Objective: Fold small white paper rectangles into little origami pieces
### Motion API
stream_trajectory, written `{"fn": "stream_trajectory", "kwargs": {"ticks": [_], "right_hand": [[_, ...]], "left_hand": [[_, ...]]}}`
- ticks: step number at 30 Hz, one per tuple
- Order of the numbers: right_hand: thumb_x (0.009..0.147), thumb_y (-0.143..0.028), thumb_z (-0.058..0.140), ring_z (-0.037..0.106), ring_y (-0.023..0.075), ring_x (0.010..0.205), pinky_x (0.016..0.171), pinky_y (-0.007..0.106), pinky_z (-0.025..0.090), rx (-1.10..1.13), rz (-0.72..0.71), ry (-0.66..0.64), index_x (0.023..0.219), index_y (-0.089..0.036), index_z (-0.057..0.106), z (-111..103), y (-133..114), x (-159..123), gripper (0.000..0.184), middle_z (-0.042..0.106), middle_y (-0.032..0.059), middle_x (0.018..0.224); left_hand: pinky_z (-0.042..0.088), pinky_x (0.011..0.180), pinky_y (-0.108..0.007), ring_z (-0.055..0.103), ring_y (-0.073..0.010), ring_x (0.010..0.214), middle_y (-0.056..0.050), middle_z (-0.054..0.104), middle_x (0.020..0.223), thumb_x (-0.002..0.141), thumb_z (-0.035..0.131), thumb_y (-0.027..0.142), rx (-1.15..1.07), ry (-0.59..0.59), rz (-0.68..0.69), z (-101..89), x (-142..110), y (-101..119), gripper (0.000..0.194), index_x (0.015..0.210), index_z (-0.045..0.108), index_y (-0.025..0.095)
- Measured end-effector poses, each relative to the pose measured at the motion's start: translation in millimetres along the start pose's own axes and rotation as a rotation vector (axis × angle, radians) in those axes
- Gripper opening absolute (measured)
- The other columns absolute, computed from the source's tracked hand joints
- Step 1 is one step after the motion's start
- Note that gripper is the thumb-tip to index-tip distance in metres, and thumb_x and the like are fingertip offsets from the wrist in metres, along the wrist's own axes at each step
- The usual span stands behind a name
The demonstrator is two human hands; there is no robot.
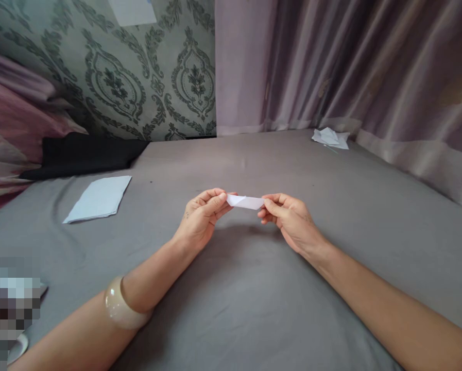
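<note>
A narrow strip of folded white paper (246, 201) is stretched level between my two hands, above the grey sheet. My left hand (203, 214) pinches its left end between thumb and fingers. At the other end, my right hand (287, 214) grips the tip with thumb and forefinger, the remaining fingers curled below. Slanting fold lines show on the paper's face. Its ends are partly covered by my fingers. A pale bangle (118, 306) circles my left forearm.
A stack of white paper sheets (99, 200) lies on the grey bed sheet (254, 309) at left, near a black cloth (87, 154). Crumpled or folded white papers (330, 138) rest at the far right by the purple curtain (311, 62). Something pixelated (10, 304) is at lower left.
</note>
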State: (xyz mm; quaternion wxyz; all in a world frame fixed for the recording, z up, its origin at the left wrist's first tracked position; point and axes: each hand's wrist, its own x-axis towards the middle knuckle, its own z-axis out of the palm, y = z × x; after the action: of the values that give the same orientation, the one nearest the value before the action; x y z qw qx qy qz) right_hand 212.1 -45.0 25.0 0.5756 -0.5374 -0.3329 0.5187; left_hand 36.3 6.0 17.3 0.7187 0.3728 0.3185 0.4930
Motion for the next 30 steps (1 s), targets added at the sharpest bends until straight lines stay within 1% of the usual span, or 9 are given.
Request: {"fn": "stream_trajectory", "kwargs": {"ticks": [3,5,7,10,13,16,19,26,30], "right_hand": [[0.078,-0.018,0.061,0.061,0.0104,0.060,0.054,0.023,0.049,-0.043,0.071,-0.007,0.081,-0.015,0.059,0.2,1.8,1.2,0.004,0.065,0.0021,0.073],[0.079,-0.015,0.058,0.061,0.0100,0.060,0.054,0.023,0.049,-0.129,0.134,-0.052,0.079,-0.015,0.058,-2.9,3.6,3.7,0.001,0.065,0.0030,0.074],[0.078,-0.013,0.057,0.062,0.0100,0.061,0.057,0.023,0.049,-0.253,0.171,-0.113,0.078,-0.015,0.059,-6.9,4.3,6.2,0.003,0.066,0.0034,0.073],[0.078,-0.015,0.059,0.062,0.0107,0.068,0.068,0.024,0.050,-0.428,0.095,-0.138,0.086,-0.016,0.063,-9.2,2.2,6.4,0.008,0.068,0.0030,0.080],[0.080,-0.029,0.064,0.063,0.0129,0.078,0.075,0.027,0.050,-0.490,0.024,-0.176,0.102,-0.018,0.064,-4.8,-0.8,2.0,0.025,0.069,0.0045,0.092],[0.078,-0.041,0.067,0.064,0.0155,0.083,0.074,0.027,0.052,-0.455,0.090,-0.322,0.105,-0.015,0.066,-0.5,-1.4,-2.2,0.037,0.070,0.0078,0.094],[0.078,-0.045,0.067,0.065,0.0144,0.080,0.068,0.023,0.053,-0.365,0.191,-0.421,0.100,-0.014,0.069,-2.0,0.4,-2.2,0.039,0.070,0.0092,0.093],[0.082,-0.040,0.066,0.066,0.0110,0.070,0.062,0.018,0.056,-0.171,0.293,-0.440,0.099,-0.012,0.070,-7.9,4.5,4.1,0.034,0.071,0.0097,0.089],[0.082,-0.038,0.065,0.067,0.0110,0.069,0.060,0.018,0.057,-0.112,0.323,-0.422,0.097,-0.011,0.071,-3.7,2.8,5.4,0.031,0.072,0.0101,0.089]], "left_hand": [[0.054,0.086,-0.034,0.068,-0.0179,0.085,-0.008,0.071,0.084,0.076,0.067,0.012,-0.020,0.092,-0.072,1.3,1.2,0.0,0.007,0.080,0.061,0.012],[0.056,0.079,-0.033,0.069,-0.0171,0.077,-0.010,0.070,0.082,0.078,0.064,0.008,0.005,0.158,-0.166,-0.1,3.4,-0.2,0.004,0.079,0.061,0.010],[0.057,0.074,-0.031,0.069,-0.0160,0.071,-0.009,0.069,0.077,0.077,0.062,0.004,0.050,0.197,-0.243,-2.5,5.5,-1.0,0.005,0.077,0.061,0.009],[0.058,0.072,-0.031,0.068,-0.0160,0.068,-0.008,0.067,0.072,0.075,0.063,0.003,0.118,0.189,-0.284,-4.0,5.8,-3.3,0.006,0.074,0.061,0.009],[0.058,0.071,-0.031,0.068,-0.0161,0.067,-0.007,0.066,0.070,0.076,0.064,0.005,0.170,0.141,-0.290,-0.4,1.9,-5.4,0.005,0.074,0.062,0.009],[0.057,0.070,-0.030,0.067,-0.0157,0.066,-0.007,0.066,0.070,0.075,0.065,0.007,0.222,0.074,-0.278,5.3,-3.2,-4.8,0.004,0.075,0.062,0.009],[0.056,0.071,-0.031,0.066,-0.0152,0.065,-0.008,0.068,0.073,0.074,0.066,0.010,0.257,0.023,-0.260,8.3,-5.7,-3.0,0.005,0.075,0.061,0.010],[0.054,0.079,-0.033,0.068,-0.0172,0.076,-0.010,0.070,0.083,0.074,0.069,0.013,0.119,-0.025,-0.195,2.5,0.0,-8.1,0.009,0.078,0.061,0.011],[0.053,0.082,-0.034,0.068,-0.0171,0.077,-0.011,0.070,0.085,0.074,0.069,0.010,0.034,0.007,-0.189,3.1,2.7,-9.0,0.010,0.079,0.060,0.010]]}}
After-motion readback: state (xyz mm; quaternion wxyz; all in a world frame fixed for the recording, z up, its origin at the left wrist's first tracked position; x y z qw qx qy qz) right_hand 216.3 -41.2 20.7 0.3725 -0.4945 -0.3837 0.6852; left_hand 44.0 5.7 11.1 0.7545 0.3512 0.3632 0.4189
